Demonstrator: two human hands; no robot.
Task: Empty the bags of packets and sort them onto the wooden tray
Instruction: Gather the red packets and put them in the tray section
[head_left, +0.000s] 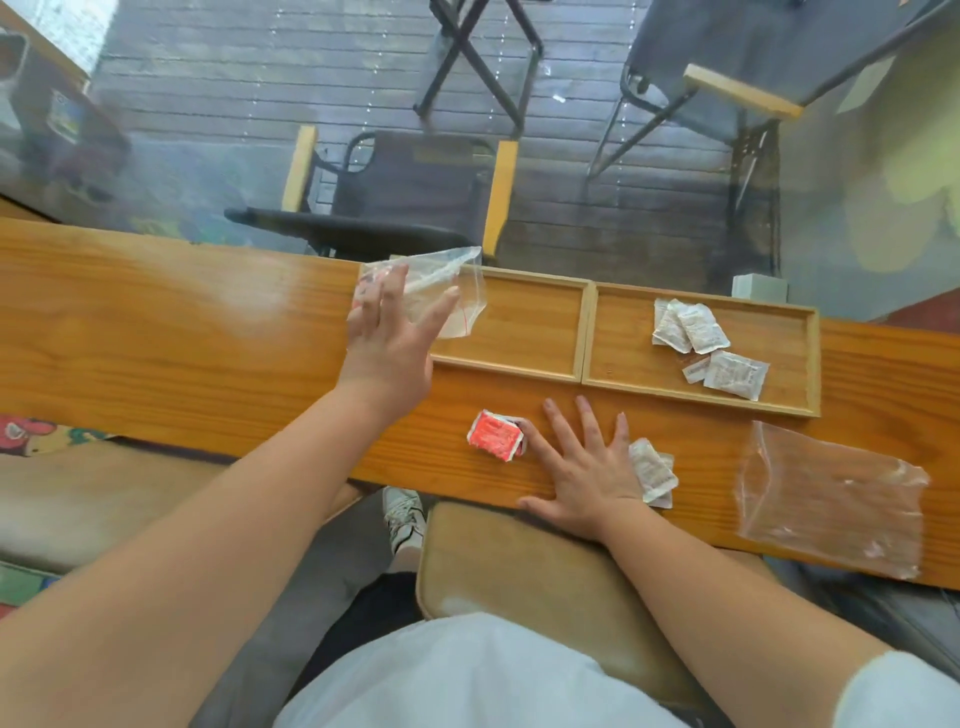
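A: Reaching out over the table (156, 332), the left hand (389, 348) has its fingers spread wide against a clear bag (441, 291) at the tray's left end. Gripping it or just touching, I cannot tell.

B: Right hand (582, 467)?

A: Flat on the table, fingers splayed, holding nothing. Red packets (496, 434) touch its forefinger, white packets (654, 470) lie at its outer edge.

B: The tray (587, 332)?

A: Left half bare; more white packets (701, 338) in the right half. A second bag (831, 499) lies flat, far right.
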